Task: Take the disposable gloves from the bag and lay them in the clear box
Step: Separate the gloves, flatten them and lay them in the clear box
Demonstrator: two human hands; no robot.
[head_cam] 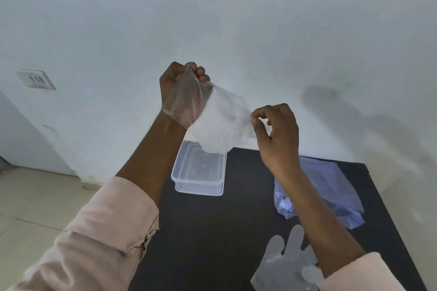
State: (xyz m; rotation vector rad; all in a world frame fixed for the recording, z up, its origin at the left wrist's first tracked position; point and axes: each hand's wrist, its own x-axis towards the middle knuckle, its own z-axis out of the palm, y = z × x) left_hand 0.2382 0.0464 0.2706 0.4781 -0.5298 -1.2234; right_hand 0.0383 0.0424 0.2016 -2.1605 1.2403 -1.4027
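White wall behind, black bench [212,231] below me. I hold a thin clear glove [220,120] up in the air above the clear box [198,172]: my left hand [179,85] is closed on its top edge at eleven o'clock, my right hand [276,130] pinches its side at three. At four o'clock from the box lies the bluish bag [331,191]; another glove [283,264] lies flat on the bench at six.

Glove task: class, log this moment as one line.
left hand: holding glove | right hand: pinching glove | box: empty | bag: on table
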